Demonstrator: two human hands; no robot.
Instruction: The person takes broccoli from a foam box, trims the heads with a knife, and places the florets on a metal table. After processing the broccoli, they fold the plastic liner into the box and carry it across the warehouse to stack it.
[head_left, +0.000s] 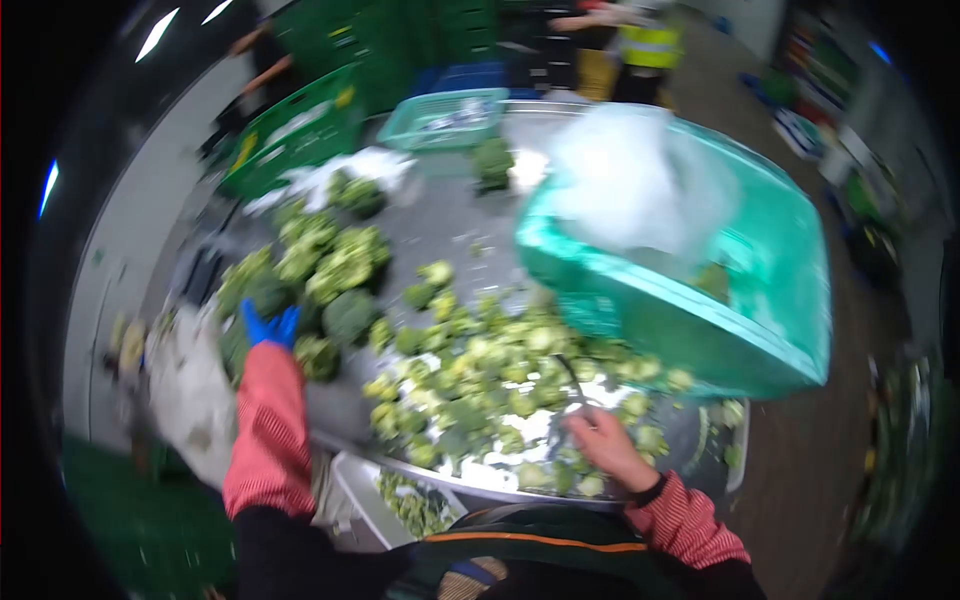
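My left hand (268, 326), in a blue glove, reaches into the pile of whole broccoli heads with its fingers apart. Its fingertips are right at a dark green broccoli head (267, 293), and another broccoli head (350, 316) sits just to the right. My bare right hand (606, 446) is closed around a knife (571, 378), whose dark, slightly curved blade points up and away from me. Below and around the blade, many cut broccoli florets (490, 350) are spread over the shiny metal table (430, 215).
A large green crate (680, 310) with clear plastic film (625, 180) leans at the right. Behind stand a light green basket (440, 125) and a dark green crate (300, 135). A white bin (365, 490) with trimmings is below the near edge. People (648, 45) stand farther back.
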